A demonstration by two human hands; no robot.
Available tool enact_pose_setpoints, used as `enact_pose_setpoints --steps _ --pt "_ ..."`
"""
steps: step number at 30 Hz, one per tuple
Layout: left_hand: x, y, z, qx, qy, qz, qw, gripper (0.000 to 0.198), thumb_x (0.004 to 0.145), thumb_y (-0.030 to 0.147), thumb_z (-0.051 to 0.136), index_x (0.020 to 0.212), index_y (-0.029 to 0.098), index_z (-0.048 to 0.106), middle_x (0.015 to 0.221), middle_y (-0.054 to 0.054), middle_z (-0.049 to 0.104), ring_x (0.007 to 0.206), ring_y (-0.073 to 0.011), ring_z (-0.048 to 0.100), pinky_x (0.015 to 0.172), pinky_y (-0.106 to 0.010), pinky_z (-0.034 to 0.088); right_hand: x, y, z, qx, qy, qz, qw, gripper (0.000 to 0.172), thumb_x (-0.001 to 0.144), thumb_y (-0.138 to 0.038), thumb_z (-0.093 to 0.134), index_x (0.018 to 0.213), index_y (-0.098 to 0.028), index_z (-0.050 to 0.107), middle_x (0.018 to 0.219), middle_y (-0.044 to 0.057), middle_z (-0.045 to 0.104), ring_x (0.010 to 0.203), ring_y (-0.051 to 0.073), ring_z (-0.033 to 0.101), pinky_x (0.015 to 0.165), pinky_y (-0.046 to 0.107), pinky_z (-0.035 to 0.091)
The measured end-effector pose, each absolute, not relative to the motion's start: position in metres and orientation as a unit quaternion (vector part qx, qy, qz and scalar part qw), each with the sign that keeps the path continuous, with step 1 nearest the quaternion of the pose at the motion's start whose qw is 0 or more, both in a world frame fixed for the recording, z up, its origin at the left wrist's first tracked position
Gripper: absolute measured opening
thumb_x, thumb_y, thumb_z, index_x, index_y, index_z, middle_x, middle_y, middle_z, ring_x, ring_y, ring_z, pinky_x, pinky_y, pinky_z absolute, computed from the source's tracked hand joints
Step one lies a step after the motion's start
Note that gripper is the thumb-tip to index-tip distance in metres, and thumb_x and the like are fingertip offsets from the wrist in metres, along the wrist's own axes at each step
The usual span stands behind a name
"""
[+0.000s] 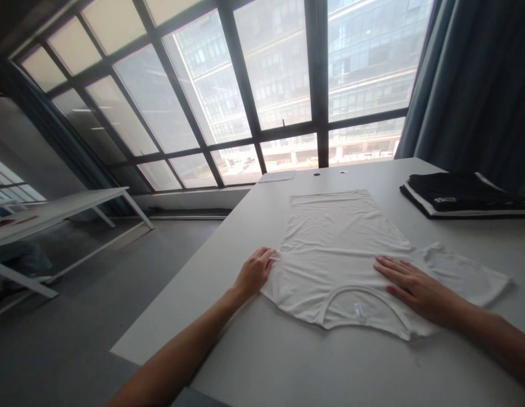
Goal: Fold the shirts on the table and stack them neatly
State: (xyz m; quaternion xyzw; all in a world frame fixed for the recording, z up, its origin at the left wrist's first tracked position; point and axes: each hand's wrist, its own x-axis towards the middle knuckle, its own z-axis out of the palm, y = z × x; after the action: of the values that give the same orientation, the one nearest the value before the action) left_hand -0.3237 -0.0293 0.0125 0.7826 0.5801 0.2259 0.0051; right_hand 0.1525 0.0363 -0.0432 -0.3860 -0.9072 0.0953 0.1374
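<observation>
A white T-shirt (330,232) lies spread on the white table (203,282), its neckline toward me and its hem toward the window. Its right sleeve side stretches out, creased, while the left side appears folded in. My left hand (256,271) is closed at the shirt's left edge, the fingertips pinching a bit of fabric. Flat on the right part of the chest rests my right hand (415,288), fingers stretched out and holding nothing. Inside the neck opening a small pale label (359,312) shows.
Folded dark and white garments (465,195) are stacked at the table's far right. A white sheet (277,176) and a small dark round spot (316,174) are near the far edge. Another white table (71,206) stands left across the floor. Blue curtains (457,85) hang beside the window.
</observation>
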Motion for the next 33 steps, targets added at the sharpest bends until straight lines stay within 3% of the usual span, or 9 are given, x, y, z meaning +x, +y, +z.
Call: enact_pose_setpoints --steps 5,7,10,13,19,23,29,33 --pt "-0.352 -0.054 -0.003 0.803 0.588 0.077 0.061 0.065 0.105 0.05 0.037 0.159 0.016 0.031 0.167 -0.013 0.024 0.155 -0.0281 0.017 0.126 -0.049 0.015 0.153 0.037 -0.043 -0.384 -0.908 0.089 0.139 0.062 0.1 -0.059 0.043 0.153 -0.027 0.045 0.162 0.005 0.034 0.151 0.03 0.027 0.124 0.054 0.024" --pt "-0.352 -0.058 0.0 0.789 0.609 0.037 0.075 0.07 0.104 0.056 0.033 0.161 0.015 0.026 0.168 -0.014 0.016 0.156 -0.0298 0.009 0.125 -0.053 0.013 0.154 0.038 -0.045 -0.382 -0.909 0.087 0.144 0.062 0.1 -0.059 0.043 0.153 -0.028 0.046 0.162 0.005 0.034 0.151 0.03 0.027 0.124 0.054 0.025" --pt "-0.338 -0.054 0.01 0.778 0.623 0.044 0.062 0.066 0.104 0.053 0.034 0.159 0.016 0.032 0.167 -0.014 0.02 0.156 -0.0301 0.014 0.124 -0.055 0.015 0.155 0.038 -0.046 -0.382 -0.908 0.086 0.147 0.062 0.099 -0.06 0.044 0.152 -0.027 0.047 0.161 0.006 0.035 0.151 0.03 0.028 0.123 0.054 0.025" --pt "-0.321 -0.04 0.016 0.784 0.61 0.11 0.035 0.058 0.106 0.045 0.031 0.157 0.017 0.037 0.164 -0.013 0.031 0.153 -0.0252 0.026 0.125 -0.048 0.02 0.155 0.037 -0.045 -0.381 -0.909 0.086 0.149 0.062 0.1 -0.059 0.042 0.153 -0.027 0.046 0.161 0.007 0.036 0.151 0.031 0.026 0.124 0.056 0.023" --pt "-0.318 -0.021 0.0 0.821 0.566 0.054 0.058 0.068 0.104 0.056 0.032 0.159 0.016 0.031 0.167 -0.014 0.021 0.155 -0.0305 0.015 0.125 -0.052 0.016 0.152 0.03 -0.035 -0.378 -0.91 0.101 0.134 0.06 0.102 -0.057 0.04 0.156 -0.03 0.04 0.163 0.006 0.031 0.152 0.029 0.023 0.124 0.055 0.019" --pt "-0.322 -0.013 0.008 0.826 0.56 0.028 0.063 0.065 0.105 0.051 0.034 0.161 0.018 0.028 0.168 -0.013 0.017 0.156 -0.0319 0.011 0.124 -0.055 0.016 0.151 0.025 -0.029 -0.38 -0.908 0.126 0.12 0.06 0.102 -0.056 0.039 0.156 -0.03 0.039 0.164 0.006 0.029 0.153 0.028 0.022 0.124 0.054 0.019" --pt "-0.26 0.027 0.033 0.85 0.511 0.11 0.069 0.058 0.105 0.046 0.035 0.157 0.02 0.037 0.164 -0.011 0.032 0.154 -0.0254 0.024 0.124 -0.046 0.021 0.137 0.026 -0.016 -0.409 -0.895 0.099 0.146 0.057 0.104 -0.05 0.035 0.154 -0.025 0.044 0.162 0.01 0.035 0.152 0.028 0.026 0.123 0.053 0.021" --pt "-0.221 0.046 0.016 0.853 0.504 0.114 0.068 0.06 0.104 0.051 0.036 0.156 0.021 0.038 0.164 -0.012 0.032 0.154 -0.0293 0.021 0.124 -0.052 0.016 0.128 0.03 -0.017 -0.462 -0.871 0.056 0.155 0.058 0.105 -0.046 0.031 0.154 -0.018 0.043 0.162 0.014 0.032 0.153 0.028 0.024 0.123 0.054 0.022"
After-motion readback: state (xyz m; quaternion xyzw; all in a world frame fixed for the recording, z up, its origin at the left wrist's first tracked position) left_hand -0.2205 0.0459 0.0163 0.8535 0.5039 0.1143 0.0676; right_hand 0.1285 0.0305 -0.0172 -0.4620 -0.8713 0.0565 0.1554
